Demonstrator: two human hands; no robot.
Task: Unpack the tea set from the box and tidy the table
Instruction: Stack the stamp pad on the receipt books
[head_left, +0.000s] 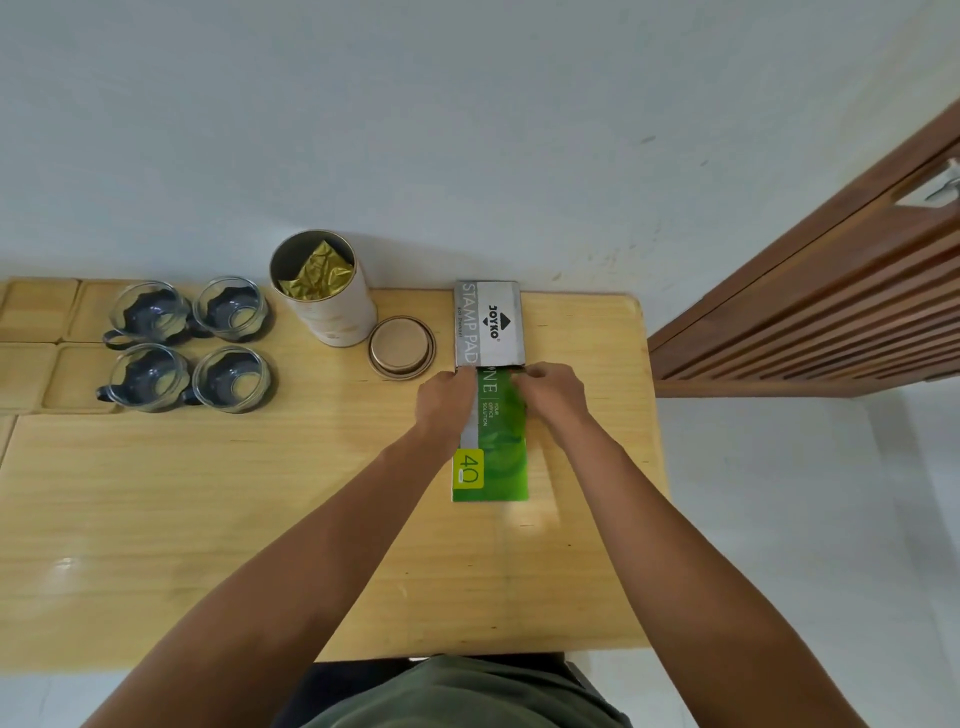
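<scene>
Several glass tea cups (189, 345) with dark holders stand in a square group at the table's left. An open white canister (321, 288) holds a gold foil packet; its round lid (401, 345) lies beside it. A grey stamp pad box (491, 325) sits at the far edge of the table. A green booklet (493, 457) marked 40 lies flat just in front of it. My left hand (445, 397) rests on the booklet's left top corner, and my right hand (550, 392) on its right top corner, fingers curled down near the stamp pad box.
Wooden coasters or trays (36, 317) lie at the far left under and beside the cups. The wooden table (208, 519) ends at a white wall behind. A brown slatted wooden door (831, 312) stands to the right, over a white floor.
</scene>
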